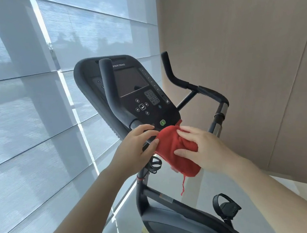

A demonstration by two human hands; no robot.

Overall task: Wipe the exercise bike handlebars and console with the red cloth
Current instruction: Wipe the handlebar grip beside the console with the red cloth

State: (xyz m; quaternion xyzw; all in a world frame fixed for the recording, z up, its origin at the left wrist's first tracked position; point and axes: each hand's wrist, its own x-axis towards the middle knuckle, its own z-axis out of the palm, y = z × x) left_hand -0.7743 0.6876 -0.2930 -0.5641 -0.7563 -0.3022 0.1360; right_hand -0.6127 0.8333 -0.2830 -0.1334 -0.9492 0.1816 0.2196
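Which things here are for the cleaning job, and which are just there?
For the job:
red cloth
console
handlebars
left hand and right hand, both on the cloth

Just there:
cup holder
pedal
window blind

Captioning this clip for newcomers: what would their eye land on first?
The red cloth, held between the left hand and right hand at the foot of the console, pops against the dark bike. That console rises between two upright handlebars, with bright shaded windows at left.
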